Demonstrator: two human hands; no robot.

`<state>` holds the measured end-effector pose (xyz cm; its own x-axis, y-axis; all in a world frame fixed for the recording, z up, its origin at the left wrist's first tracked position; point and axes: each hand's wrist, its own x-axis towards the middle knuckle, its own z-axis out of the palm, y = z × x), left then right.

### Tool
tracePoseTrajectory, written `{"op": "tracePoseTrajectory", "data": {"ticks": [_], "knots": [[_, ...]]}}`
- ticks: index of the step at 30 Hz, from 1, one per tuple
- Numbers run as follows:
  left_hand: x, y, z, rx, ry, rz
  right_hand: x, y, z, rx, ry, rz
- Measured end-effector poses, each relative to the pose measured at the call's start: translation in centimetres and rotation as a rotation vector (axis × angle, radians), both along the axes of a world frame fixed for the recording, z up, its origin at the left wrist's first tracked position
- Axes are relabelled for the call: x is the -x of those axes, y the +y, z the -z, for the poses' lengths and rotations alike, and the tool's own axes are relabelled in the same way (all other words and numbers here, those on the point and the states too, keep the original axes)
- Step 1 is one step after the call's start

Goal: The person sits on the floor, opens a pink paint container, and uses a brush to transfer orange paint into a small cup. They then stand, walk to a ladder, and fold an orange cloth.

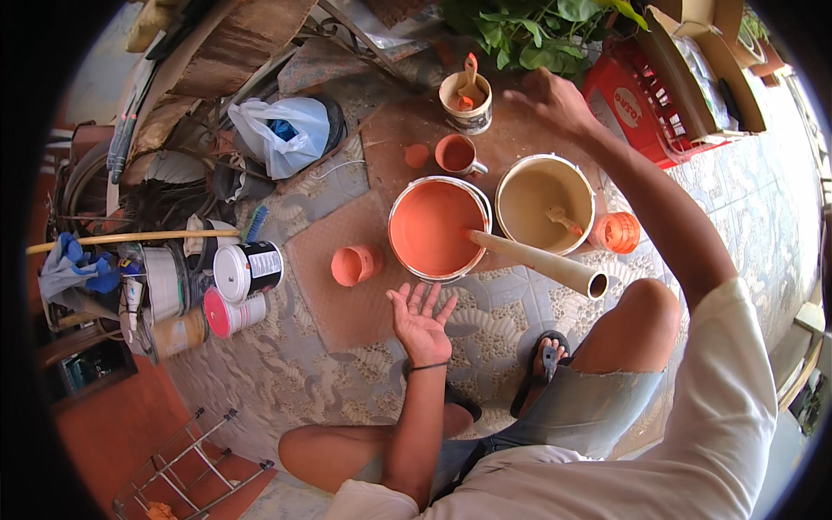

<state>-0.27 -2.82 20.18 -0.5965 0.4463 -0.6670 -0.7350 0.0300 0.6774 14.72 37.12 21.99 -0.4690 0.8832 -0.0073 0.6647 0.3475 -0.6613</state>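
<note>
My left hand is open, palm up with fingers spread, just below the bucket of orange paint. A pale tube stands slanted in that paint, its hollow end over the rim. My right hand is stretched out, slightly blurred, its fingers apart and nothing visible in them. It is nearest a small paint-stained tub with an orange-handled paintbrush in it. Beside the orange bucket is a bucket of beige liquid with a brush in it. An orange-stained mug sits between.
An orange-coated cup lies at left on the brown board; another orange container is at right. A red crate and leafy plant are behind. Lidded tubs, a white bag and a wooden stick line the left.
</note>
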Motion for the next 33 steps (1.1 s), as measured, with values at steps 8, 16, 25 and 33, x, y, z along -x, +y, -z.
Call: {"op": "tracePoseTrajectory", "data": {"ticks": [8,16,25,33], "knots": [[0.6,-4.8,1.0,0.112,0.128,-0.091,9.3,11.2,10.3,0.213,0.133,-0.002],[0.6,-6.6,3.3,0.159,0.11,-0.174,9.6,9.5,7.0,0.081,0.112,-0.042],[-0.1,-5.8,3.9,0.152,0.102,-0.13,4.8,8.5,4.0,0.273,0.646,0.173],[0.0,-6.4,4.3,0.157,0.118,-0.124,2.8,8.4,7.4,0.479,0.955,0.287]]}}
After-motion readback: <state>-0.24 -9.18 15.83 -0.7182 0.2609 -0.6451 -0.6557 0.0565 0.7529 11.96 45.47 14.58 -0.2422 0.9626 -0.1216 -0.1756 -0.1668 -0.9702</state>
